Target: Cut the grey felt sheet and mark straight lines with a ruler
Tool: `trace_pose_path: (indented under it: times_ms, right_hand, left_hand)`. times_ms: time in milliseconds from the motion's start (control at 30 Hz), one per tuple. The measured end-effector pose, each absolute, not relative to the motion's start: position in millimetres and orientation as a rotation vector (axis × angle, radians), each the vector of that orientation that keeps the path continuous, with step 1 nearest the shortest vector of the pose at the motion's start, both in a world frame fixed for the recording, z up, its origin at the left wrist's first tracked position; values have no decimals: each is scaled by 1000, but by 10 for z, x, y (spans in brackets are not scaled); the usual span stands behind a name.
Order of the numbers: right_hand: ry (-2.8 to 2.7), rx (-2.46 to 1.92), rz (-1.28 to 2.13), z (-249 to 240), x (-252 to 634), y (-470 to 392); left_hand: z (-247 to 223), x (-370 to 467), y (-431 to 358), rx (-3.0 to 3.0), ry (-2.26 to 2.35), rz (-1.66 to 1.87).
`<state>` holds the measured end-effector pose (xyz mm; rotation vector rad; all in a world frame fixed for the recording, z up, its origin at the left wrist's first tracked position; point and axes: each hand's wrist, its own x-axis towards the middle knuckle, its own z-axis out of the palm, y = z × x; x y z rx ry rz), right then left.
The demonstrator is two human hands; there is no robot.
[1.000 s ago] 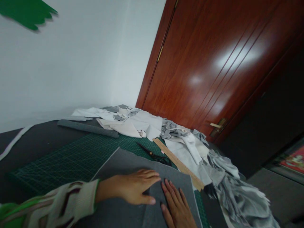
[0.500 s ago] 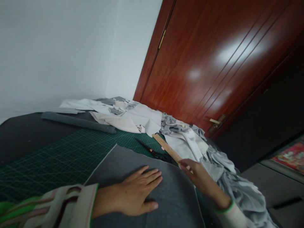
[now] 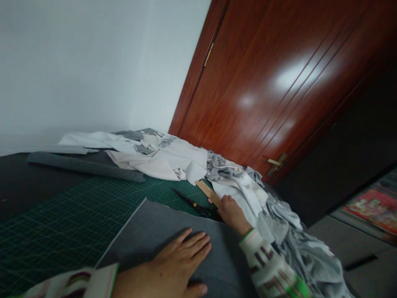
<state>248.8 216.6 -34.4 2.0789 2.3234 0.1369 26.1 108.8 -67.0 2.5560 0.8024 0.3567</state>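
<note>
A piece of dark grey cloth (image 3: 149, 231) lies flat on the green cutting mat (image 3: 74, 215). My left hand (image 3: 182, 260) rests palm down on it, fingers spread. Beyond the cloth's far edge, my right hand (image 3: 232, 213) has its fingers closed over the near part of a wooden ruler (image 3: 207, 191); the ruler's far end sticks out past them. Black-handled scissors (image 3: 195, 205) lie just left of that hand, blades pointing away to the left, their handles partly hidden. Between ruler and scissors is a small pinkish thing (image 3: 210, 201), too small to name.
White and grey fabric pieces (image 3: 176, 155) are heaped along the table's far side and down the right (image 3: 297, 240). A dark grey roll of cloth (image 3: 87, 165) lies at the back left. Behind stand a white wall and a reddish-brown door (image 3: 248, 82) with a handle.
My right hand has moved forward and left along the ruler, from its near end to farther up. My left hand stays flat on the cloth. The view has shifted slightly.
</note>
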Motion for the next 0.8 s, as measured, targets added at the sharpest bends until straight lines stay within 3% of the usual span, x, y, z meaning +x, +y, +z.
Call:
trace_pose_path:
  times_ms: [567, 800]
  right_hand:
    - [2247, 1942, -97, -300, 2606, 2340]
    - [2322, 2006, -67, -25, 2932, 2321]
  left_hand:
    - [-500, 275, 1115, 2688, 822, 285]
    - [-423, 278, 1154, 2673, 822, 108]
